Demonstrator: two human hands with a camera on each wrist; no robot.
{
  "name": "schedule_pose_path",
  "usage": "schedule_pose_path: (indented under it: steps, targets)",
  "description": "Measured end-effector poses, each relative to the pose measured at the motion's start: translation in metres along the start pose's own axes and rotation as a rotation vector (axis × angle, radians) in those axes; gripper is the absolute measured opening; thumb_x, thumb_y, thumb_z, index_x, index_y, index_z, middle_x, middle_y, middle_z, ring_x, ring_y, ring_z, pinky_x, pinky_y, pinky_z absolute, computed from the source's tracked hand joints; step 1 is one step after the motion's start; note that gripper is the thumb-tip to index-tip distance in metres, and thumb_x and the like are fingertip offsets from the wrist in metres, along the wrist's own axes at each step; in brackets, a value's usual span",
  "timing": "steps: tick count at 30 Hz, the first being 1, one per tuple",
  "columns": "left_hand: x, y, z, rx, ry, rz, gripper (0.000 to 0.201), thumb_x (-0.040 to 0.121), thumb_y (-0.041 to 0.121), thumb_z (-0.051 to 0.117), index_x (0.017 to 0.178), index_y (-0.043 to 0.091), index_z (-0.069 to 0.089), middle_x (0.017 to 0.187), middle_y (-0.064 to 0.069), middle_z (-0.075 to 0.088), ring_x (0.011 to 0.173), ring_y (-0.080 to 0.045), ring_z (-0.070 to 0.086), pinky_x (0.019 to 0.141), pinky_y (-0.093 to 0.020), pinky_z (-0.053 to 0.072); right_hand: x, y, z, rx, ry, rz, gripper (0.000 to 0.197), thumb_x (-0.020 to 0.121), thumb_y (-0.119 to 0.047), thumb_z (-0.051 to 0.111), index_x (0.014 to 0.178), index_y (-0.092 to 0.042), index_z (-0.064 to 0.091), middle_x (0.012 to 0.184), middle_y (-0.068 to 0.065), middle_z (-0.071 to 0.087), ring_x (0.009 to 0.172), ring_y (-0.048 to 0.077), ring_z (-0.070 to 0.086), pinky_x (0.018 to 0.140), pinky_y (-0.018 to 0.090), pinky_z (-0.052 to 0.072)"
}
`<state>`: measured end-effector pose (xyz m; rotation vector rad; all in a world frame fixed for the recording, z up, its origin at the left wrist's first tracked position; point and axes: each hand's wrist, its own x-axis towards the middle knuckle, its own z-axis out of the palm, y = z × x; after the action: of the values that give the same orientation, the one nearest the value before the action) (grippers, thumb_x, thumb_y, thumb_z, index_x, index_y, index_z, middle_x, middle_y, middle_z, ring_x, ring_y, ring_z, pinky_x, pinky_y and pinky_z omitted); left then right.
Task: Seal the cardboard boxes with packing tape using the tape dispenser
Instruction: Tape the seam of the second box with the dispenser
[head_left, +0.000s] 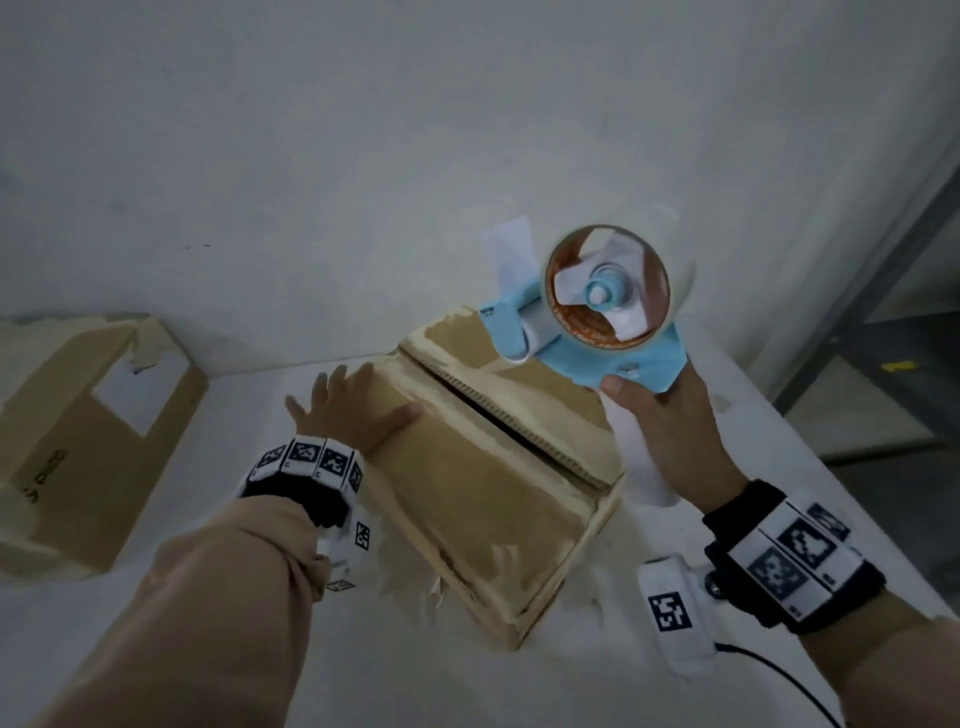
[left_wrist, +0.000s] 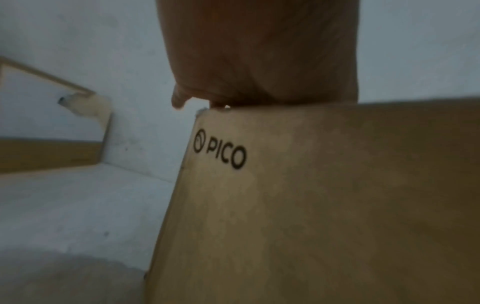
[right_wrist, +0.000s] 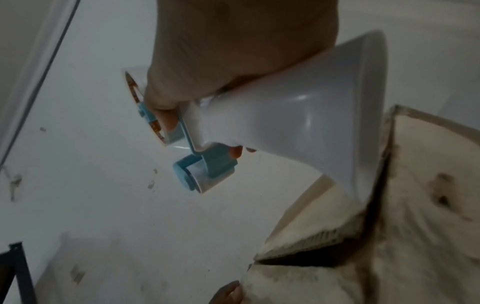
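A brown cardboard box (head_left: 493, 483) lies on the white table, with a dark gap open between its two top flaps. My left hand (head_left: 348, 410) rests flat, fingers spread, on the left flap near the far end. In the left wrist view the palm (left_wrist: 259, 51) sits on the top edge of the box (left_wrist: 311, 205), which is printed PICO. My right hand (head_left: 660, 415) grips the handle of a blue and white tape dispenser (head_left: 587, 312), held in the air above the box's far right corner. Its blue roller (right_wrist: 197, 174) points away from the box (right_wrist: 415, 226).
A second cardboard box (head_left: 88, 441) with a white label stands at the left against the pale wall. The table (head_left: 208, 649) ends close to the right of my right arm. A dark metal frame (head_left: 883, 312) stands beyond that edge.
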<state>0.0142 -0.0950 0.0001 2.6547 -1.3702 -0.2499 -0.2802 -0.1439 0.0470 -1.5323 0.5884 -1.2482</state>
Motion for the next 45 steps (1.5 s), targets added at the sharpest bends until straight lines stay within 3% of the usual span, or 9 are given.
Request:
schedule_pose_path:
  steps: [3, 8, 16, 23, 28, 31, 36, 39, 45]
  targets:
    - [0.010, 0.011, 0.003, -0.035, 0.080, -0.130, 0.092, 0.056, 0.085, 0.050, 0.127, 0.029, 0.040, 0.129, -0.007, 0.050, 0.121, -0.028, 0.043, 0.103, -0.047, 0.026, 0.006, -0.009, 0.013, 0.011, 0.026, 0.014, 0.049, 0.074, -0.025, 0.065, 0.107, 0.003, 0.045, 0.089, 0.006, 0.062, 0.073, 0.016, 0.060, 0.058, 0.029, 0.051]
    - [0.018, 0.015, 0.006, -0.040, 0.093, -0.049, 0.091, 0.066, 0.081, 0.047, 0.129, 0.015, 0.036, 0.128, -0.011, 0.049, 0.116, -0.030, 0.046, 0.093, -0.043, 0.031, 0.014, -0.010, 0.029, -0.016, 0.026, 0.098, 0.073, 0.070, -0.035, 0.068, 0.120, 0.006, 0.033, 0.104, 0.022, 0.056, 0.068, 0.021, 0.063, 0.058, 0.031, 0.054]
    - [-0.007, -0.002, 0.001, 0.016, 0.068, 0.043, 0.089, 0.070, 0.081, 0.038, 0.136, 0.021, 0.029, 0.133, -0.011, 0.044, 0.118, -0.031, 0.043, 0.096, -0.043, 0.031, 0.026, -0.017, 0.051, -0.037, -0.019, 0.122, 0.044, 0.081, -0.021, 0.066, 0.102, -0.027, 0.027, 0.104, 0.011, 0.056, 0.062, 0.009, 0.063, 0.052, 0.021, 0.051]
    - [-0.049, -0.010, 0.007, 0.088, 0.015, 0.032, 0.105, 0.053, 0.091, 0.013, 0.127, 0.020, 0.032, 0.122, -0.006, 0.047, 0.111, -0.026, 0.045, 0.088, -0.038, 0.033, 0.037, -0.023, 0.068, -0.109, -0.121, 0.098, 0.039, 0.078, -0.020, 0.058, 0.098, -0.028, 0.026, 0.099, -0.001, 0.051, 0.070, 0.004, 0.059, 0.053, 0.022, 0.050]
    - [-0.055, -0.021, -0.007, 0.023, -0.089, 0.022, 0.082, 0.081, 0.073, 0.029, 0.143, 0.019, 0.019, 0.137, -0.010, 0.039, 0.122, -0.030, 0.040, 0.097, -0.042, 0.034, 0.036, -0.024, 0.081, -0.107, -0.155, 0.119, 0.041, 0.082, -0.014, 0.062, 0.102, -0.029, 0.030, 0.094, -0.001, 0.052, 0.066, 0.006, 0.056, 0.050, 0.021, 0.049]
    - [-0.053, -0.025, -0.037, -0.004, 0.063, 0.156, 0.062, 0.092, 0.055, 0.016, 0.140, 0.019, 0.033, 0.137, -0.009, 0.042, 0.120, -0.028, 0.043, 0.096, -0.039, 0.037, 0.034, -0.021, 0.086, -0.088, -0.176, 0.084, 0.045, 0.080, -0.018, 0.067, 0.106, -0.020, 0.030, 0.094, 0.005, 0.051, 0.066, 0.010, 0.054, 0.050, 0.023, 0.049]
    - [-0.043, -0.013, -0.076, -0.774, -0.045, 0.153, 0.047, 0.098, 0.043, 0.026, 0.089, 0.014, 0.063, 0.090, -0.003, 0.066, 0.077, -0.017, 0.061, 0.071, -0.030, 0.045, 0.032, -0.022, 0.089, -0.008, -0.170, -0.002, 0.040, 0.078, -0.014, 0.061, 0.103, -0.023, 0.031, 0.091, 0.015, 0.050, 0.060, 0.013, 0.052, 0.051, 0.025, 0.049]
    - [-0.040, -0.002, -0.082, -0.900, -0.171, 0.116, 0.053, 0.096, 0.048, 0.024, 0.084, 0.017, 0.065, 0.079, 0.003, 0.067, 0.063, -0.011, 0.059, 0.057, -0.023, 0.038, 0.030, -0.022, 0.090, 0.010, -0.166, -0.077, 0.043, 0.075, -0.024, 0.063, 0.103, -0.022, 0.031, 0.086, 0.012, 0.054, 0.059, 0.014, 0.053, 0.052, 0.025, 0.049]
    - [-0.032, 0.005, -0.094, -1.198, -0.268, 0.058, 0.049, 0.099, 0.036, 0.029, 0.071, 0.016, 0.064, 0.071, 0.001, 0.067, 0.060, -0.013, 0.059, 0.055, -0.024, 0.037, 0.025, -0.019, 0.087, -0.004, -0.145, -0.138, 0.056, 0.072, -0.038, 0.071, 0.107, -0.023, 0.031, 0.093, 0.015, 0.052, 0.063, 0.012, 0.056, 0.056, 0.022, 0.051]
